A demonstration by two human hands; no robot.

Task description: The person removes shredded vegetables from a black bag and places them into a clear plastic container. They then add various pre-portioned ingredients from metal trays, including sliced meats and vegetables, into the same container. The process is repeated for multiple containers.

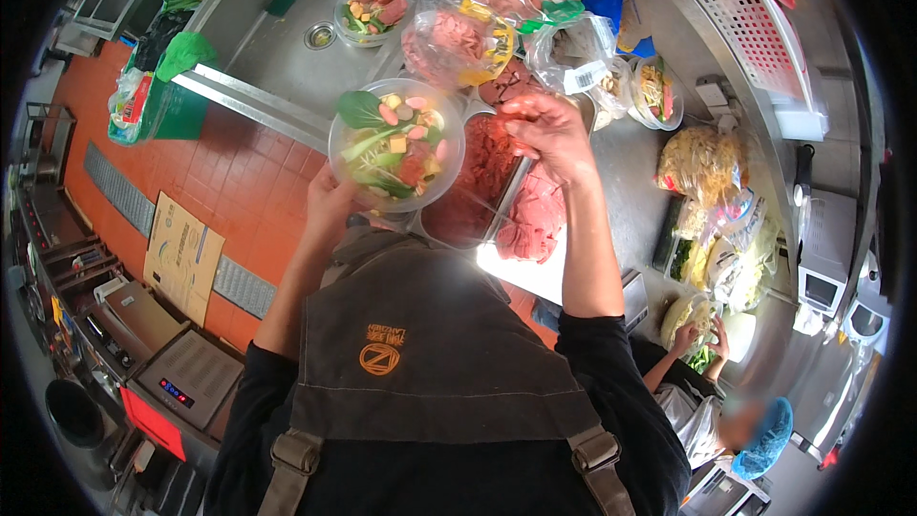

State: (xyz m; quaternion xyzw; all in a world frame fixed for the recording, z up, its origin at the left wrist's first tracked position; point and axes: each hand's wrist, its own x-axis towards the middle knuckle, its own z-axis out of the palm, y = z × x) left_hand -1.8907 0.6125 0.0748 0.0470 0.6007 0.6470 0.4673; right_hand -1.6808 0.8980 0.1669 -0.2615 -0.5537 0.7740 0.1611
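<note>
My left hand (330, 199) grips the rim of a round clear plastic bowl (449, 172), tilted so its contents show. Inside lie leafy greens (360, 111), pink sausage pieces, yellow cubes and some reddish meat. Just right of the bowl, my right hand (559, 139) hovers over a metal container of red, wet-looking shredded meat (489, 148). Its fingers are pinched together and tinted red; what is between them is too small to make out. Pink sliced meat (531, 217) lies beside that container, under my right forearm.
A similar filled bowl (373, 14) stands in the steel sink (277, 48). Bags of pink meat (458, 38) crowd the counter's far side, with another filled tub (657, 94) to the right. A co-worker in a blue hair cap (764, 438) handles food at lower right. Flattened cardboard (184, 253) covers some floor.
</note>
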